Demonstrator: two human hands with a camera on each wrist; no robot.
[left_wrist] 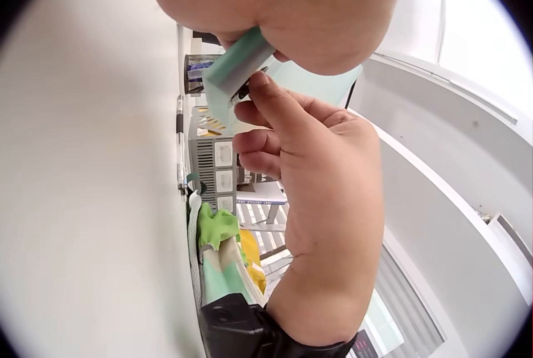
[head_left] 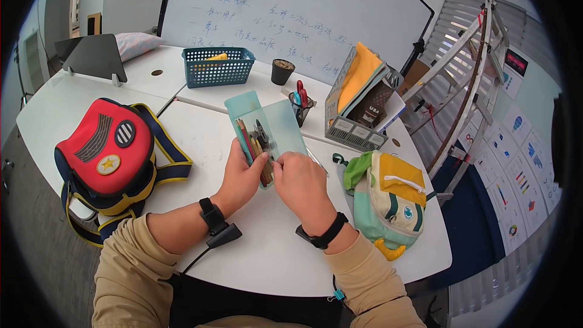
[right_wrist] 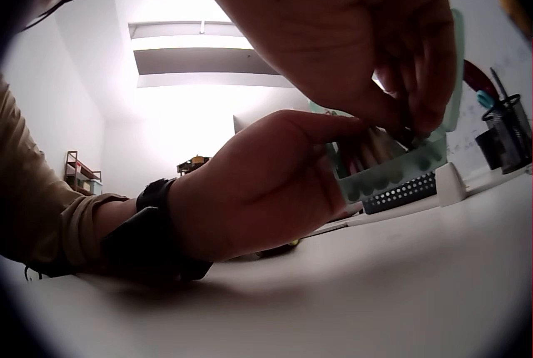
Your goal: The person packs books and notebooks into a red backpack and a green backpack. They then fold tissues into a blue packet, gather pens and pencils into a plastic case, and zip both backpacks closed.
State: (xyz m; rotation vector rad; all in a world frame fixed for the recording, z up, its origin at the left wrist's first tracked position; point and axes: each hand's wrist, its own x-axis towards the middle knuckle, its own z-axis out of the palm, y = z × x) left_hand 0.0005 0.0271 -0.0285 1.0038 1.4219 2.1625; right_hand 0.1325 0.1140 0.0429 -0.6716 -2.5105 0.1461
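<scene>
A teal pencil case (head_left: 244, 104) stands with its lid raised above the table, several pencils and a dark slim item (head_left: 262, 132) inside. My left hand (head_left: 242, 173) grips the case from the left, thumb over the pencils. My right hand (head_left: 302, 183) is at the case's right side, fingers curled. The left wrist view shows the right hand (left_wrist: 312, 150) pinching a small black item (left_wrist: 242, 90) by the case (left_wrist: 241, 62). In the right wrist view, the right hand's (right_wrist: 350, 37) fingertips reach into the case (right_wrist: 391, 176); the left hand (right_wrist: 258, 183) holds it.
A red and navy backpack (head_left: 115, 146) lies left; a cream, green and yellow bag (head_left: 388, 200) lies right. Behind are a blue basket (head_left: 218, 74), a small black pot (head_left: 282, 73), a mesh cup (head_left: 302, 111) with scissors and a grey file holder (head_left: 355, 135). The white table (head_left: 255, 255) has a rounded edge.
</scene>
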